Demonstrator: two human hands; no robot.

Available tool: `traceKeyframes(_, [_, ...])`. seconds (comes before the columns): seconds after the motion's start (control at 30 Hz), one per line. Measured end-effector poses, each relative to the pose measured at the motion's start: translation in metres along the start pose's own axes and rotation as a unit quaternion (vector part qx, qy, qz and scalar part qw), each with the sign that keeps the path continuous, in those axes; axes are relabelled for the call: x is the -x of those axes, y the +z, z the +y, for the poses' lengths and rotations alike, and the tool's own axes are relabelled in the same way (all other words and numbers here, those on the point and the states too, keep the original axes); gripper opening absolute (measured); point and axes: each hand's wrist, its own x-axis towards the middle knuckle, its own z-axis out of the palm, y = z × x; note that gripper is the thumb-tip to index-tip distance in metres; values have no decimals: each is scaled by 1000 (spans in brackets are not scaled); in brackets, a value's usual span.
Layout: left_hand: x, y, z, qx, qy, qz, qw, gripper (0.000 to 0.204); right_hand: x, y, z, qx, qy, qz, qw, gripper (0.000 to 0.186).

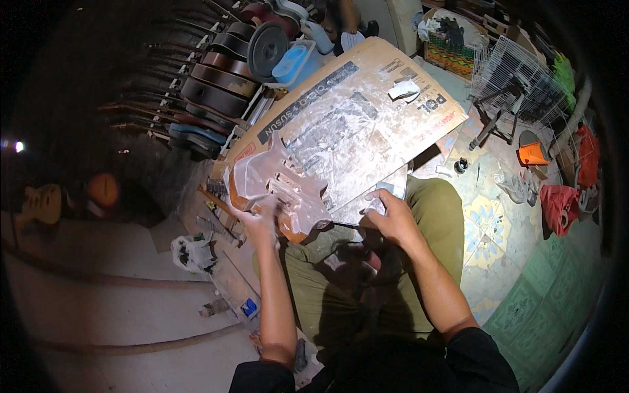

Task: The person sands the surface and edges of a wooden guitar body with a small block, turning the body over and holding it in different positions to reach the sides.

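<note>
A dust-covered electric guitar body with routed cavities lies tilted over the near left part of the cardboard and my lap. Its lower side shows orange-brown wood. My left hand grips the near left edge of the body, with some fingers hidden by it. To the right of the body, my right hand is closed on a small grey piece, which looks like folded sandpaper. That hand is apart from the wood, close to my right knee.
Pale dust coats the cardboard sheet; a crumpled white piece lies on it. Several guitars stand racked at the far left, near a blue tub. A wire cage and a red bag are at right. A person's arm shows at the top.
</note>
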Motion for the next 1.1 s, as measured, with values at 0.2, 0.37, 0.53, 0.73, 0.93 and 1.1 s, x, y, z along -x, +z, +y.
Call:
traceKeyframes(0.2, [-38, -4, -18, 16, 162, 81, 983, 52, 0, 2, 6, -13, -20, -23, 999, 36])
traceKeyframes(0.37, [-34, 4, -24, -28, 272, 84, 958, 48, 0, 8, -1, -52, 3, -56, 997, 36])
traceKeyframes(0.53, [-29, -3, -32, -53, 330, 26, 942, 54, 3, 23, -6, -87, -8, -42, 995, 32])
traceKeyframes(0.73, [-10, 16, 4, -67, 412, -47, 908, 48, 0, 39, 4, -207, 52, -33, 976, 38])
traceKeyframes(0.93, [6, 34, 6, -63, 387, -66, 917, 51, 10, 42, 4, -172, 85, -70, 979, 31])
traceKeyframes(1.1, [11, 34, 0, -26, 409, -41, 911, 71, 15, 49, 1, -186, 121, -108, 969, 28])
